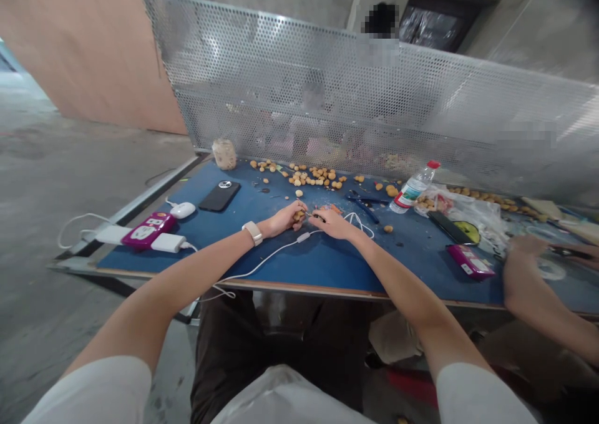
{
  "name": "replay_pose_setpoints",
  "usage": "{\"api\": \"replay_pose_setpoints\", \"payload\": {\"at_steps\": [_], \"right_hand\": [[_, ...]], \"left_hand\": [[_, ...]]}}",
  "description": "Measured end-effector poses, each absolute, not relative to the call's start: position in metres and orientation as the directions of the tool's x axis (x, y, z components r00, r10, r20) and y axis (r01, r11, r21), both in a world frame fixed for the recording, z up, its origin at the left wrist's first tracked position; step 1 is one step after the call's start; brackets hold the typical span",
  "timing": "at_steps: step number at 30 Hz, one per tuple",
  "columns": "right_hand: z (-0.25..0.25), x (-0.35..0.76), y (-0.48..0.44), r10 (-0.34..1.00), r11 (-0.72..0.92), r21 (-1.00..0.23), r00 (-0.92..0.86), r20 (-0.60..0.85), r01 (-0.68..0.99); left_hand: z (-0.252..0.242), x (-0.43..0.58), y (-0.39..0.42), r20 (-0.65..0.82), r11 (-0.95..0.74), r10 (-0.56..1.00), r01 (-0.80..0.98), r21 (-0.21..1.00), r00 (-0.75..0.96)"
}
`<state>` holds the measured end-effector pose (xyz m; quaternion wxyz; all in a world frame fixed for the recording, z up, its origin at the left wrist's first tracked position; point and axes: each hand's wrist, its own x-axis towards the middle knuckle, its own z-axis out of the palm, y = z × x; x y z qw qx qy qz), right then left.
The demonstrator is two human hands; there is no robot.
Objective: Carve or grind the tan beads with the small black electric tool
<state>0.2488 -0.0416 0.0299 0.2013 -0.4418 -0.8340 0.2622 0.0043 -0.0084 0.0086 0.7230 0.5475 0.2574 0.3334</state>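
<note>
My left hand, with a pale watch band at the wrist, is closed around a small tan, nut-like round piece. My right hand is closed on a slim dark tool, its thin tip pointing left at the piece. The tool's exact kind is too small to make out. Both hands rest close together over the blue tabletop. A white cable with an inline block runs up to my right hand. Many similar tan round pieces lie just beyond, with light crumbs near my fingers.
A black phone, purple case and white mouse-like object are left. Blue-handled pliers, a water bottle and another purple case are right. A perforated metal screen stands behind. A co-worker's hand is far right.
</note>
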Motion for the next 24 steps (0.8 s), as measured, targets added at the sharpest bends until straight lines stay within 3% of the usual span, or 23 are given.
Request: {"api": "replay_pose_setpoints", "payload": {"at_steps": [24], "right_hand": [[0.0244,0.2502,-0.0368,0.825,0.507,-0.584,-0.553,0.115,0.634]], "left_hand": [[0.0139,0.0035,-0.0115,-0.019,0.206,0.762,-0.215,0.955,0.648]]}}
